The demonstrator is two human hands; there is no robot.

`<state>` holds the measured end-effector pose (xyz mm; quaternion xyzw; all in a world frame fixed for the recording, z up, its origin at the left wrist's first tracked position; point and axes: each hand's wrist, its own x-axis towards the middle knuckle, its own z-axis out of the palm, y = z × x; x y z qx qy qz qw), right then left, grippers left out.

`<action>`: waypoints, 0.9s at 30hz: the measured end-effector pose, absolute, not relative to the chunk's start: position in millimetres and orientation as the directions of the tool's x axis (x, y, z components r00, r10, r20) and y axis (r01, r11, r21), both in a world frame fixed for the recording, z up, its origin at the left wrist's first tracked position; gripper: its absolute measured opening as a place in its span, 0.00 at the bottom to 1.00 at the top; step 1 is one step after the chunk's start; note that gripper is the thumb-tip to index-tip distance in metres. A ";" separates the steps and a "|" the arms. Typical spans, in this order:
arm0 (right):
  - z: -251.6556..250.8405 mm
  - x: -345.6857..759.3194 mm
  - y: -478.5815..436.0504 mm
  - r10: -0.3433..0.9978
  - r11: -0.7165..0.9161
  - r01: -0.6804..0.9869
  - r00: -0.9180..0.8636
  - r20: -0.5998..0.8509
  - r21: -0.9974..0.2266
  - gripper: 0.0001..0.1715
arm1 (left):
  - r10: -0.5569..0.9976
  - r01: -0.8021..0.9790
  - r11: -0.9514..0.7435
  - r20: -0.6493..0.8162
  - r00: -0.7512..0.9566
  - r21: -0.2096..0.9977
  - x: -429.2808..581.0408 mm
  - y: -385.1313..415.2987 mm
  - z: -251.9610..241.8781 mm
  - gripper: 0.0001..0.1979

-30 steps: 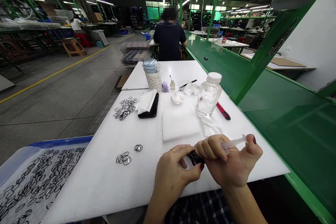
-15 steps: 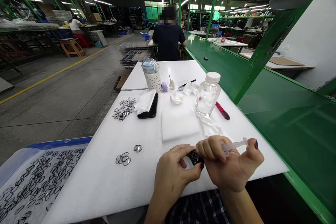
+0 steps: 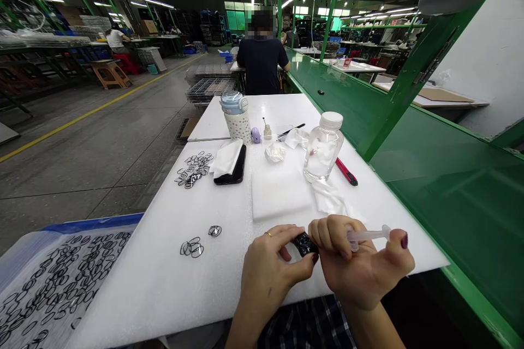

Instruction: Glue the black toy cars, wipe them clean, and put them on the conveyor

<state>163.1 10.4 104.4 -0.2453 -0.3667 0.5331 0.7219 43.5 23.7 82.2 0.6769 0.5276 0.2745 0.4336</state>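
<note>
1. A small black piece (image 3: 305,244), partly hidden by fingers, is held between both hands just above the white table (image 3: 135,294).
2. The left hand (image 3: 274,264) is nearly closed, pinching it.
3. The right hand (image 3: 356,264) curls around a clear plastic syringe (image 3: 368,235), its tip hidden behind the fingers.
4. Black rings (image 3: 191,248) lie on the table, left of the hands.

White bench (image 3: 143,294) with black rings (image 3: 191,248)

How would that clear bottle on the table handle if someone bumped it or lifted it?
The clear bottle could probably tip if bumped, since it stands tall on a fairly small base. Its thin, see-through walls suggest it is light, though its contents are hard to judge. The smooth surface may feel slightly slippery.
</note>
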 end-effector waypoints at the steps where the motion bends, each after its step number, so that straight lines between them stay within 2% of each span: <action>1: 104.0 161.3 9.8 0.949 0.314 -0.576 0.166 0.268 -0.755 0.38 | 0.951 0.479 -0.072 -0.085 0.297 0.875 43.4 23.7 82.3 0.20; 7: 123.8 168.5 3.3 0.959 0.282 -0.451 0.110 0.260 -0.847 0.39 | 0.951 0.488 -0.073 -0.086 0.296 0.870 42.0 25.0 78.4 0.22; 11: 153.7 176.7 27.3 0.943 0.304 -0.538 0.055 0.327 -0.786 0.39 | 0.955 0.466 -0.067 -0.078 0.286 0.882 40.3 25.0 74.7 0.22; 14: 148.8 159.9 68.7 0.914 0.403 -0.551 0.201 0.352 -0.730 0.36 | 0.953 0.471 -0.079 -0.072 0.293 0.879 39.2 24.3 75.5 0.22; 16: 132.6 145.7 94.7 0.951 0.308 -0.450 0.164 0.262 -0.838 0.30 | 0.949 0.486 -0.098 -0.066 0.308 0.868 38.3 24.0 76.5 0.22; 18: 117.8 140.2 108.2 0.967 0.253 -0.367 0.139 0.216 -0.895 0.23 | 0.942 0.508 -0.129 -0.055 0.331 0.852 37.2 23.7 76.8 0.23; 21: 112.9 155.7 99.4 0.928 0.352 -0.298 0.238 0.288 -0.887 0.10 | 0.935 0.538 -0.154 -0.055 0.351 0.829 35.2 22.1 75.2 0.25; 24: 116.3 188.2 73.7 0.822 0.493 -0.165 0.410 0.396 -0.854 0.07 | 0.935 0.537 -0.150 -0.057 0.350 0.830 34.2 19.7 73.1 0.26; 27: 103.8 216.5 54.1 0.823 0.415 -0.084 0.460 0.334 -0.906 0.12 | 0.935 0.528 -0.149 -0.055 0.350 0.836 34.2 18.0 71.9 0.26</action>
